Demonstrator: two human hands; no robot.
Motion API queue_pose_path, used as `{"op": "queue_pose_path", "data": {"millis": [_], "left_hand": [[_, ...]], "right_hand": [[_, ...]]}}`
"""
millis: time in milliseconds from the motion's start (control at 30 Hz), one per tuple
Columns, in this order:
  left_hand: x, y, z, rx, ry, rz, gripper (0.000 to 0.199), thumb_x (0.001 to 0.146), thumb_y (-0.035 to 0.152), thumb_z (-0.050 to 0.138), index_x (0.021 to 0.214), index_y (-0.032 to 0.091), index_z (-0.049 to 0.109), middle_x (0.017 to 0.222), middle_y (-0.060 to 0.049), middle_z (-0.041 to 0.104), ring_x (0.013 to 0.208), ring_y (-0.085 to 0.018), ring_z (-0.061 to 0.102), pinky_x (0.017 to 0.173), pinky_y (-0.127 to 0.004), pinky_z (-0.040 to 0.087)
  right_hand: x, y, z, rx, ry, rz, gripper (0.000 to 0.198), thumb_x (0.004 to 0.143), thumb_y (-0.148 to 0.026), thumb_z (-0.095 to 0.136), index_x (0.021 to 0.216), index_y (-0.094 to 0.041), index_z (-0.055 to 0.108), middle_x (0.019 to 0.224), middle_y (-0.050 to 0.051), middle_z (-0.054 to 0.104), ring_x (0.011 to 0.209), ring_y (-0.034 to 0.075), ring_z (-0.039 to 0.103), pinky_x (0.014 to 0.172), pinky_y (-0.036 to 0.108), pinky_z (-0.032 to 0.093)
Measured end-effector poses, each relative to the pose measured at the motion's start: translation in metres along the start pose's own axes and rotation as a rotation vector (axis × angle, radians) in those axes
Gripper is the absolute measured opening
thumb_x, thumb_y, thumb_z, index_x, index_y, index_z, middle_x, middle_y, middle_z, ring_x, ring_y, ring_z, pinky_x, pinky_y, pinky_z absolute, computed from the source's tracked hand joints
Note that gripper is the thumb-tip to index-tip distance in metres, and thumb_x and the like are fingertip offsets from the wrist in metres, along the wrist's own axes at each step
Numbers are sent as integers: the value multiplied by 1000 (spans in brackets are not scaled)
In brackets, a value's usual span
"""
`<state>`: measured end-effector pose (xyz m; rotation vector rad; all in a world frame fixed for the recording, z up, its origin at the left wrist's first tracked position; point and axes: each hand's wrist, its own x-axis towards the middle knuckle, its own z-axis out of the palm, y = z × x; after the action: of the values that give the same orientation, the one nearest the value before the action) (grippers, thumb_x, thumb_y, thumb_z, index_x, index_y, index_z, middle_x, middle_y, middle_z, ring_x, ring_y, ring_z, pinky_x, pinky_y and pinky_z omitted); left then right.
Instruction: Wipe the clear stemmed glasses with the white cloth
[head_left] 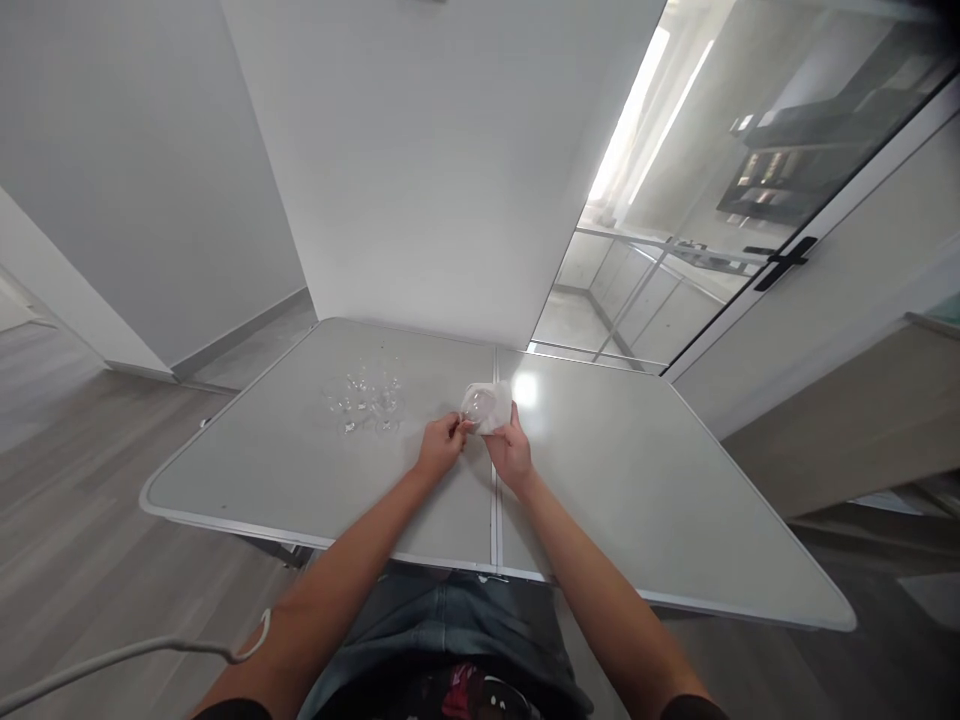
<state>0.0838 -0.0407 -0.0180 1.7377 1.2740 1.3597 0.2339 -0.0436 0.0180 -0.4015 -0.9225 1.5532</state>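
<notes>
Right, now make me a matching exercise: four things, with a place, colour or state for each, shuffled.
1. Glasses
2. Door handle
3. Cable
4. Right hand

A. Pale, at the picture's lower left
B. Holding a white sheet
C. Clear, standing on the table
D. Black, toward the picture's right

Pairs: 1-C, 2-D, 3-A, 4-B

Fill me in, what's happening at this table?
A person at the table has both hands on one clear glass and a white cloth, near the table's centre seam. The left hand grips at the glass's near-left side; the right hand holds the cloth, which lies behind and under the glass. Clear glassware stands grouped on the table to the left, apart from the hands; the pieces overlap too much to count.
</notes>
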Motion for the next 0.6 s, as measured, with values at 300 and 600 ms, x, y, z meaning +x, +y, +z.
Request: {"op": "queue_pose_path", "data": {"millis": [300,600], "left_hand": [[2,6,-5,-548,-665,-173,56,86,67,62,68,15,55,51,4,48,39,-8,43,44,-23,33],[5,4,-10,-679,-688,-397,46,75,56,76,70,13,60,52,4,44,39,-5,34,41,-21,23]], "right_hand": [[7,-11,-30,138,93,262,24,75,-29,51,90,-22,69,88,3,76,79,23,69,72,40,58],[2,-26,-38,-169,-62,-64,25,84,-32,49,88,-26,73,88,1,75,85,21,70,78,38,57]]}}
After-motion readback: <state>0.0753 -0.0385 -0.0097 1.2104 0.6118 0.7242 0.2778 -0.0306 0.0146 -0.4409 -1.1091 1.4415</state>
